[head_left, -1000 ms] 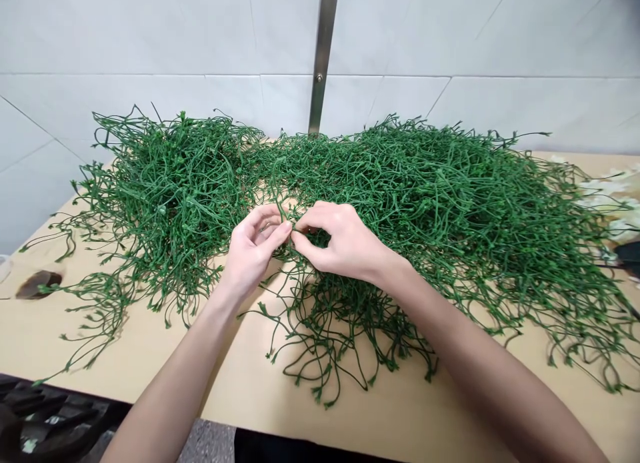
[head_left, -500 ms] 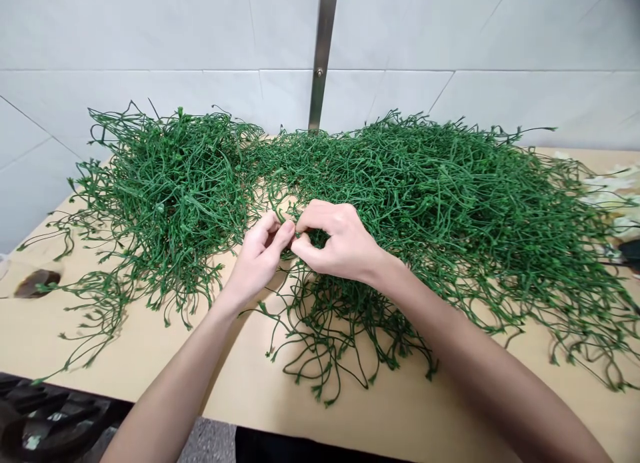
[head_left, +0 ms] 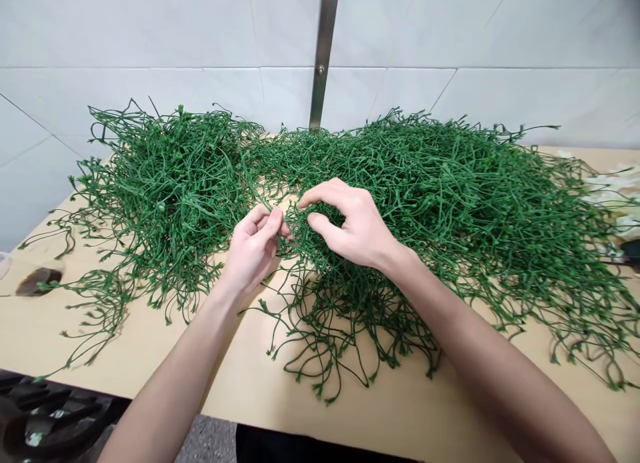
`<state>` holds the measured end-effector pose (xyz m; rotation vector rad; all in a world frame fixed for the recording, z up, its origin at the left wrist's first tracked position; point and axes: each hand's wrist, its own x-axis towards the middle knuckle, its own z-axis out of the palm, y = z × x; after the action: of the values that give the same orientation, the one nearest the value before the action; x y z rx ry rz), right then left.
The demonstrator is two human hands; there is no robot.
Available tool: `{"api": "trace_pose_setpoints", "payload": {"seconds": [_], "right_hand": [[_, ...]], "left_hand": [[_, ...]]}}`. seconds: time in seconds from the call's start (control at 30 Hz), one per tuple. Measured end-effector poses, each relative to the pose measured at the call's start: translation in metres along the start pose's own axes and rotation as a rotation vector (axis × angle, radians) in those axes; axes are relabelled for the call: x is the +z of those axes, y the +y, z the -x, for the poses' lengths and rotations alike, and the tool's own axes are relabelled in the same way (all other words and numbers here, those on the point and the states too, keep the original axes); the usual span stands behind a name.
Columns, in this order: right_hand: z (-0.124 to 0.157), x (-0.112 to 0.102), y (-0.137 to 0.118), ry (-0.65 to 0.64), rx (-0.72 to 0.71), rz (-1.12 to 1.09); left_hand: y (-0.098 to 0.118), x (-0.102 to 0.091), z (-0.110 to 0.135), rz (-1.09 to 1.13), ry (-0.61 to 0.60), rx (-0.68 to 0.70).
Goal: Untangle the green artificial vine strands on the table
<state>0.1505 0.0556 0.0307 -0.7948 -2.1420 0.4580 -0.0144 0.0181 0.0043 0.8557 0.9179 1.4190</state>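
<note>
My left hand [head_left: 251, 248] pinches a thin green plastic stem [head_left: 262, 198] between thumb and fingers; the stem runs up and left from the fingertips. Just to its right hovers my right hand [head_left: 354, 226], thumb and index finger apart with nothing seen between them. Beneath and beside the right hand lies a loose tangle of green stems [head_left: 350, 310], with small tufted ends. A big heap of the same stems [head_left: 173, 176] stands to the left, and a wider heap [head_left: 460, 176] spreads across the right. The left hand's curled fingers hide part of its grip.
All of this lies on a light wooden table [head_left: 280, 396] against a white tiled wall [head_left: 150, 30]. A metal post [head_left: 324, 56] rises at the back. White artificial flowers [head_left: 617, 183] lie at the far right edge. At the left edge is a clear cup with dark liquid [head_left: 39, 281].
My right hand has opened and drawn back up and right from the left fingertips. My left hand has shifted slightly left, still holding a stem, which now slants up and left.
</note>
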Motion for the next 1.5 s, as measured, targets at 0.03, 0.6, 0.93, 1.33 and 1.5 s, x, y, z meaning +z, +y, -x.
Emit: {"api": "trace_pose_setpoints", "payload": {"seconds": [0.03, 0.6, 0.93, 1.33, 1.5], "right_hand": [[0.000, -0.001, -0.001, -0.018, 0.001, -0.005], [0.002, 0.000, -0.008, -0.156, -0.092, 0.225], [-0.003, -0.013, -0.009, -0.346, 0.207, -0.195], [-0.001, -0.005, -0.005, -0.325, 0.230, -0.269], [0.002, 0.003, -0.002, -0.267, 0.172, -0.356]], "left_hand": [[0.000, 0.000, 0.000, -0.006, 0.005, 0.016], [-0.004, -0.002, 0.003, -0.494, 0.023, 0.282], [-0.010, -0.006, 0.004, -0.543, -0.082, 0.422], [-0.005, 0.000, 0.010, -0.601, -0.184, 0.253], [-0.007, -0.003, 0.008, -0.349, -0.217, 0.075]]}}
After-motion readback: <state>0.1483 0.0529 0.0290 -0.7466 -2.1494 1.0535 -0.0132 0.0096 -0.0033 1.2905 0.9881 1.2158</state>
